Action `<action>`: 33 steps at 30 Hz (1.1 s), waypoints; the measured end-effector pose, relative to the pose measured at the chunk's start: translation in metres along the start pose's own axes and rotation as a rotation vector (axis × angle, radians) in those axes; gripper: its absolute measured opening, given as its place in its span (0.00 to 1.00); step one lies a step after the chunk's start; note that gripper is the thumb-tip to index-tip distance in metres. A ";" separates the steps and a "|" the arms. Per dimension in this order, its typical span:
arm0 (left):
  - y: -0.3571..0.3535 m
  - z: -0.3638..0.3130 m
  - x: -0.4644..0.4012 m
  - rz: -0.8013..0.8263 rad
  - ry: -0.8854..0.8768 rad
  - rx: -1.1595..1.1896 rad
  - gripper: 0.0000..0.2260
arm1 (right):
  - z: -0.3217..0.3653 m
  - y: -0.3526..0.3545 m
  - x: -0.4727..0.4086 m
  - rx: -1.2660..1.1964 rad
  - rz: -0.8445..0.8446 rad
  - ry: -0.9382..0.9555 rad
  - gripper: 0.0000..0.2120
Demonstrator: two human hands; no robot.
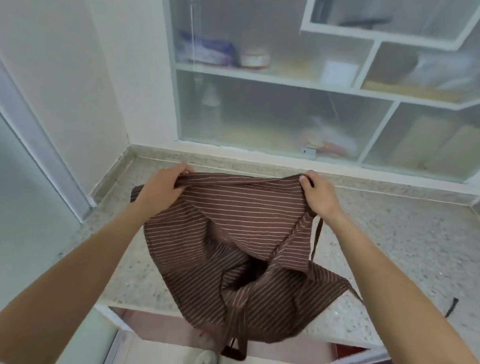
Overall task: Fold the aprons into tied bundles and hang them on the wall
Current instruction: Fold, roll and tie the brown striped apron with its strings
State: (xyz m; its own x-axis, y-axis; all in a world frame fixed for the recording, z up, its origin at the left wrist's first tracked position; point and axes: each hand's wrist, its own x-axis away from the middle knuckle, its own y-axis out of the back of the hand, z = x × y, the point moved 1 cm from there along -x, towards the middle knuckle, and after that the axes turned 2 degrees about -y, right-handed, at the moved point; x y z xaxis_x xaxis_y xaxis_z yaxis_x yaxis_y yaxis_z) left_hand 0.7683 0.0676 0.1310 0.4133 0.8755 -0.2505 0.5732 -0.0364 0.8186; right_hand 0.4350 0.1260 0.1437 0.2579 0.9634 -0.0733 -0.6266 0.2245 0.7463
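Both hands' fingers pinch the far corners of the soft, limp apron, light but floppy.

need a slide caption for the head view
Left hand and right hand hold a brown striped apron by its top edge over a speckled counter.

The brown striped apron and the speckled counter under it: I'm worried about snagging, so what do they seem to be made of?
The brown apron with thin pale stripes looks like soft woven cloth, probably cotton or a blend: matte, and it drapes and creases freely between the left hand and right hand. The speckled grey counter looks like polished granite or terrazzo, smooth with a slight sheen.
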 end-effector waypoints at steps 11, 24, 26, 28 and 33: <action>-0.013 0.113 -0.164 0.175 0.049 -0.148 0.08 | 0.007 -0.063 -0.163 0.265 -0.020 -0.047 0.12; -0.103 0.181 -0.216 0.177 0.058 -0.306 0.11 | -0.040 -0.174 -0.226 0.530 0.000 -0.103 0.18; -0.117 0.173 -0.203 0.163 0.084 -0.280 0.12 | -0.033 -0.188 -0.208 0.510 -0.006 0.061 0.19; -0.132 0.167 -0.184 0.228 0.179 -0.221 0.16 | -0.029 -0.203 -0.183 0.507 0.058 0.187 0.21; -0.171 0.177 -0.144 0.660 0.497 -0.259 0.35 | -0.053 -0.231 -0.153 0.714 0.609 -0.038 0.34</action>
State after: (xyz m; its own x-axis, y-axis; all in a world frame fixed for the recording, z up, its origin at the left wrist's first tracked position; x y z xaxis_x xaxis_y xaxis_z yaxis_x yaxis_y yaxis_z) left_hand 0.7358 -0.1376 -0.0641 0.2127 0.8252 0.5232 0.1209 -0.5536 0.8240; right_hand 0.5018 -0.0656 -0.0526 0.0661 0.8769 0.4761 -0.0649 -0.4724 0.8790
